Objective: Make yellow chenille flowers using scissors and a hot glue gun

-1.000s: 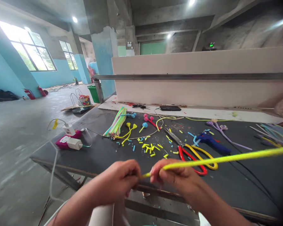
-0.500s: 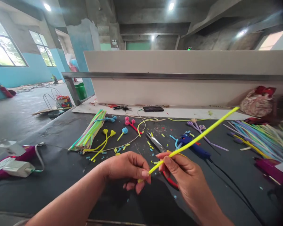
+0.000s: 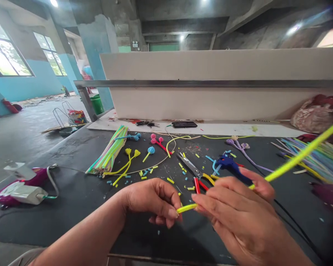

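Observation:
A bright yellow fuzzy stem [image 3: 302, 159] runs between both hands and sticks out to the upper right. My left hand [image 3: 158, 201] pinches its lower end between thumb and fingers. Closed round it further along is my right hand [image 3: 238, 207], back of the hand toward the camera, covering part of the stem. Just beyond the hands lie scissors [image 3: 191, 165] with red and yellow handles, partly hidden by my right hand. A blue glue gun [image 3: 230, 164] rests behind that hand.
Stem bundles lie at left [image 3: 109, 151] and right [image 3: 319, 159]. Finished pieces in yellow [image 3: 127, 162], pink [image 3: 161, 143] and purple [image 3: 240, 147] lie among cut scraps. A purple power strip [image 3: 36, 181] sits left; a phone [image 3: 184, 124] lies at the back.
My right hand has moved right and turned over along the stem, whose free end now reaches further right. My left hand keeps its pinch. The view has shifted slightly.

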{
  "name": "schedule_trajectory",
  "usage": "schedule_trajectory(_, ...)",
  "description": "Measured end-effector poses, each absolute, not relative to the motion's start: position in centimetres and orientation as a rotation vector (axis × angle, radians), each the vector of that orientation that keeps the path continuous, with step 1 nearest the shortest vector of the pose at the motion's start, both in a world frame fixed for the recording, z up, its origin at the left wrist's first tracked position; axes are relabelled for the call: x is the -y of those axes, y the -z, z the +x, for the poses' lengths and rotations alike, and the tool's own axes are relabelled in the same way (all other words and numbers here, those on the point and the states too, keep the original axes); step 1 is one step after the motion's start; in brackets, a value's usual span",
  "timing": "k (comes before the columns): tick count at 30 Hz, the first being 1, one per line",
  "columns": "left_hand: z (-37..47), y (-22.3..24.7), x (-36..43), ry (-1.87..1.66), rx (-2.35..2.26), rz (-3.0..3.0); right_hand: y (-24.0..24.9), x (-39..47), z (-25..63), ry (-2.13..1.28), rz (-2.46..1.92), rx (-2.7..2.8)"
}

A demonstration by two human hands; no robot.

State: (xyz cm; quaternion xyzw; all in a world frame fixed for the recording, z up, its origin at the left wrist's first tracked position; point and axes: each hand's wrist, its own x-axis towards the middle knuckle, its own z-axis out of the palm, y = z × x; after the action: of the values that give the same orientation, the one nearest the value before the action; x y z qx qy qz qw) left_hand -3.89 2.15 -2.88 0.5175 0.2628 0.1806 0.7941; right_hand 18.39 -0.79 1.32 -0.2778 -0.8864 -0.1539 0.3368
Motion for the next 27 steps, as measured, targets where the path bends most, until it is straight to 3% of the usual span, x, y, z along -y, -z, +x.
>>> schedule_trajectory(6,-3.6,3.2,-1.7,-0.393,-0.493,1.047,-1.6,1.3,18.7,0.436,-0.736,2.321)
schedule_trajectory(14,-2.6,3.3,-1.2,-0.657,-0.388,0.894,0.7,2.4,18.0,0.44,-0.982,2.341)
schedule_trajectory(27,-0.9,3.6,-0.7,-1.004,-0.699,0.926,2.0,2.9,15.6,0.471,-1.029,2.324)
